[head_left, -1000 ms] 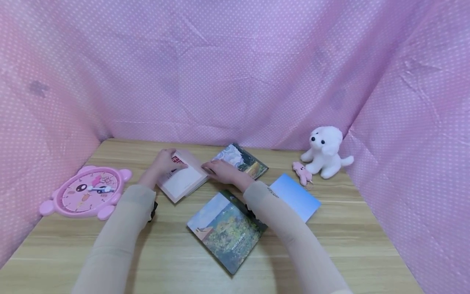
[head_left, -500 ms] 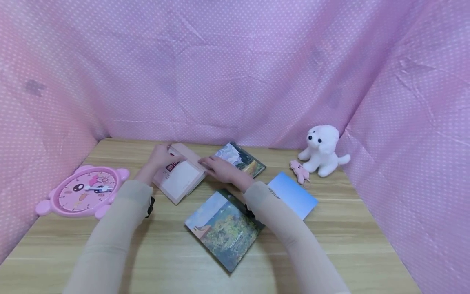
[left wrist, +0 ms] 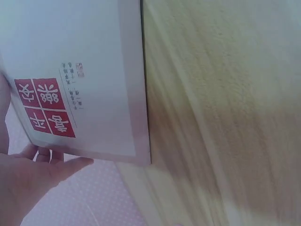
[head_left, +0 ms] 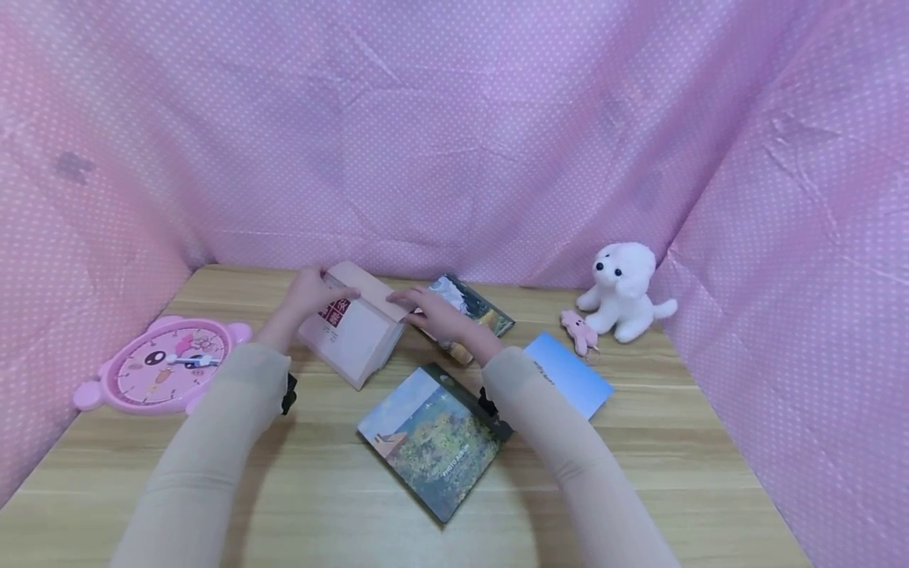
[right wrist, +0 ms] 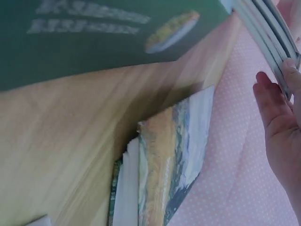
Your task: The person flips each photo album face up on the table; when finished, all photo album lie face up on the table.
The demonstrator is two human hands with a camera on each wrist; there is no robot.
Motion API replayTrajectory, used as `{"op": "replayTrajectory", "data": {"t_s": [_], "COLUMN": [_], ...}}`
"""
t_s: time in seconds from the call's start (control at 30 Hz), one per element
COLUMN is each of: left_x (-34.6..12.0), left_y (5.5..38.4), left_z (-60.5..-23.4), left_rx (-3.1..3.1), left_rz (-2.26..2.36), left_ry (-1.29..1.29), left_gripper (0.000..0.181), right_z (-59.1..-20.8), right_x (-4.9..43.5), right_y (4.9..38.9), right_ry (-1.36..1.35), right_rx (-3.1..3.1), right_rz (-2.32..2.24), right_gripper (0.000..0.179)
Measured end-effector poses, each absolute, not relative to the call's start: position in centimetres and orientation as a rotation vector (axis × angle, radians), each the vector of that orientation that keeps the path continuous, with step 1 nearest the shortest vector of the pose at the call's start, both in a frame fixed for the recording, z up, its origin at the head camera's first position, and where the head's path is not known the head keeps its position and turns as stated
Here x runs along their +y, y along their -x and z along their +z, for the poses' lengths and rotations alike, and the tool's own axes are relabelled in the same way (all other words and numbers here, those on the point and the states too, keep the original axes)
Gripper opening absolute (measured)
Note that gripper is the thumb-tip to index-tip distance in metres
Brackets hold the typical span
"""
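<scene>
A white book with red squares of characters is raised at a tilt at the back left of the table. My left hand grips its far left edge, thumb on the cover; in the left wrist view fingers of my left hand reach behind the book's edge. At its right corner, my right hand pinches the edge. In the right wrist view, the thumb of my right hand lies against layered edges; whether these are one book or several I cannot tell.
A painting-covered book lies behind my right hand, a photo album in front. A blue booklet, pink charm and white plush dog are to the right. The pink clock lies left, pink polka-dot cloth behind.
The white book has tilted up and its near corner has shifted slightly right. Both hands have kept to its edges, moving a little away from me. Other things stay put.
</scene>
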State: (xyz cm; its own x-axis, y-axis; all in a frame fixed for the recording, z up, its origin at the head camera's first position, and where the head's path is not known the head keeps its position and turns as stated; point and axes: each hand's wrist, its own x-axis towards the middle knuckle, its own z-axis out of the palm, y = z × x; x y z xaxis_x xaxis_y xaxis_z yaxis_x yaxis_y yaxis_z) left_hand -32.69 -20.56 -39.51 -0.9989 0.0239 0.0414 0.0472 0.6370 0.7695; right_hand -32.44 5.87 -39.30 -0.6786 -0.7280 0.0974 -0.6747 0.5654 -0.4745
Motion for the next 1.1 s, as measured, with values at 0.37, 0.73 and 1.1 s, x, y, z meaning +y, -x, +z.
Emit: {"op": "replayTrajectory", "data": {"t_s": [0.37, 0.73, 1.1], "left_x": [-20.1, -20.3, -20.7], "left_y": [31.7, 30.8, 29.6], "left_z": [-37.8, -36.8, -36.5], "left_rx": [-2.767, -2.758, -2.663], "left_rz": [-1.197, -1.11, -1.342], "left_ry": [-0.024, 0.009, 0.043], "left_gripper": [0.084, 0.094, 0.094], "right_z": [-37.8, -36.6, -36.1], "right_x": [6.1, 6.1, 5.8], "right_y": [32.0, 31.3, 30.6], "right_ry": [1.244, 1.317, 1.502], "right_rx": [2.643, 2.656, 2.529], "right_rz": [-0.893, -0.929, -1.074], "right_gripper": [0.042, 0.045, 0.053]}}
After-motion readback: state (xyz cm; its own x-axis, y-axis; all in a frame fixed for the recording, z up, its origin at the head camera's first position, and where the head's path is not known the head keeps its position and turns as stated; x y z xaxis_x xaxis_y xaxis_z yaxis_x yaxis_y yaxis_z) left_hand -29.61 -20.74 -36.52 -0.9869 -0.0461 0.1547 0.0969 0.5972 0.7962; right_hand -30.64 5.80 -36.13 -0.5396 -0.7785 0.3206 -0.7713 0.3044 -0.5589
